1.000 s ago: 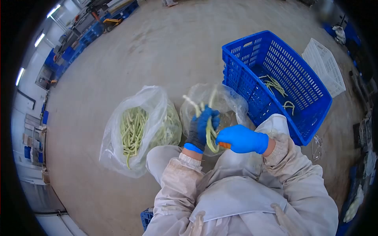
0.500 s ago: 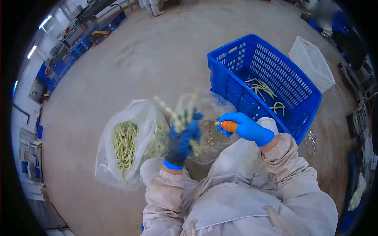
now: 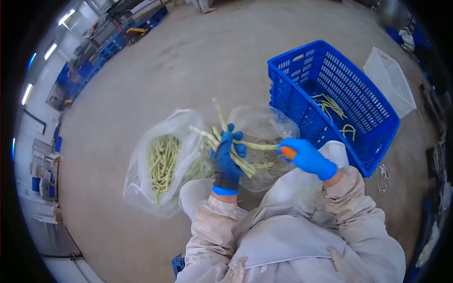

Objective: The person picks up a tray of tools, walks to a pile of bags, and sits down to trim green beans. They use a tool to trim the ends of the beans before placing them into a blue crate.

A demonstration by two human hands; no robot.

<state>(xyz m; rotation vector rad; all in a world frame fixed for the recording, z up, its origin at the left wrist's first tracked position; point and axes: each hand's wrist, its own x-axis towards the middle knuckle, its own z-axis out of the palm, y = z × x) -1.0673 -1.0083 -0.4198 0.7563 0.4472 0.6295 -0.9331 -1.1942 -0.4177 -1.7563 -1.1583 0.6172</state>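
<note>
My left hand [image 3: 229, 158], in a dark blue glove, is closed around a bunch of long green beans [image 3: 243, 165]. Their ends stick out above and below the fingers. One bean [image 3: 258, 146] stretches sideways from this bunch to my right hand [image 3: 309, 158], its end at the fingertips. That hand, in a bright blue glove, is closed on an orange-handled tool [image 3: 288, 152]; its working end is hidden. Left of my hands, a clear plastic bag [image 3: 137, 174] holds many long beans [image 3: 163, 162]. Another clear bag [image 3: 269, 120] lies beneath and beyond the hands, with small scraps on it.
A blue slatted crate [image 3: 302, 89] stands at my right with several beans [image 3: 332, 106] on its bottom. Behind it is a white crate [image 3: 389, 80]. Blue pallets [image 3: 113, 47] and equipment line the far left wall. A person's legs [image 3: 203, 5] show at the top.
The left hand's bunch has come into a steadier pose, and a bean now reaches across to my right hand. The right hand has turned around the orange handle. The view has shifted slightly left.
</note>
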